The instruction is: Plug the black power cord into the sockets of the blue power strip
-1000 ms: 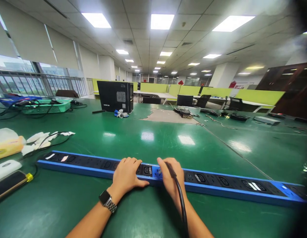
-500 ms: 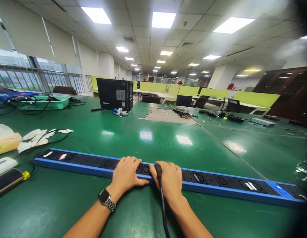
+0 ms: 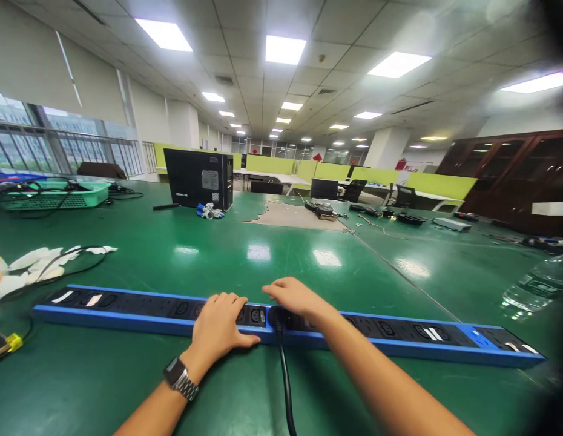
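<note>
Green counter (image 3: 127, 375) in an open office carries the blue power strip (image 3: 399, 342), and the black plug (image 3: 276, 316) now sits in a socket mid-strip, cable trailing toward the camera. Right hand (image 3: 293, 297) has let go of the plug it pinched a moment ago and hovers open just above; left hand (image 3: 218, 327) stays flat on the strip, gripping nothing.

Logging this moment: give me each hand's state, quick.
Left hand: open, flat on the power strip.
Right hand: open, holding nothing, above the black plug.
</note>
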`<state>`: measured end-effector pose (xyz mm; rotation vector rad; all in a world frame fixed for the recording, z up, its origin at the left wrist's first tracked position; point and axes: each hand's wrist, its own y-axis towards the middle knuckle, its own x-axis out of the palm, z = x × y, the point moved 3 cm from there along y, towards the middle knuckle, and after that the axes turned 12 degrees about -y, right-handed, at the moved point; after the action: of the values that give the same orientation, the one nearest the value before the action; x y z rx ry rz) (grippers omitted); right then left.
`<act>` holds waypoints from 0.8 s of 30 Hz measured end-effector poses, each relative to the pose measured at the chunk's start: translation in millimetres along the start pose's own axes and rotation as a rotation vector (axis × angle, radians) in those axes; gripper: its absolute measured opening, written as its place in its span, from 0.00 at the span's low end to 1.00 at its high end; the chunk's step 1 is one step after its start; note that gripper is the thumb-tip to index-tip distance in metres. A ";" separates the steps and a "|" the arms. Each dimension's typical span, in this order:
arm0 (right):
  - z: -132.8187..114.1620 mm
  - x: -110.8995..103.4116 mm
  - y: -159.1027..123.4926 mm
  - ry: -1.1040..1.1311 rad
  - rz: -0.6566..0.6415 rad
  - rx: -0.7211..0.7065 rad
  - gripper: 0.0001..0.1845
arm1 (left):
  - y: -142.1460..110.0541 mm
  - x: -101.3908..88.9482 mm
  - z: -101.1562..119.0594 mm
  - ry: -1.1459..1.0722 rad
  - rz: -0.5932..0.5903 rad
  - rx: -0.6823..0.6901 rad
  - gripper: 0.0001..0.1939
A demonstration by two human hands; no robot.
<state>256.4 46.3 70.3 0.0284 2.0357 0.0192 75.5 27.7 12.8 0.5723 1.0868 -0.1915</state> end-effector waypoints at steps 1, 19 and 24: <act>-9.0 9.3 3.3 -0.053 -0.036 0.015 0.20 | -0.1 0.1 0.0 0.000 -0.003 0.001 0.33; -21.5 36.8 -0.1 -0.333 -0.025 0.091 0.20 | 3.6 -4.9 2.3 -0.038 -0.072 -0.047 0.38; -21.9 40.8 -6.4 -0.286 0.034 0.113 0.19 | 3.7 -4.3 2.5 -0.030 -0.079 -0.050 0.37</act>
<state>218.5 41.1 43.5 0.1301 1.7485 -0.0749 77.0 29.0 18.8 0.4802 1.0830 -0.2406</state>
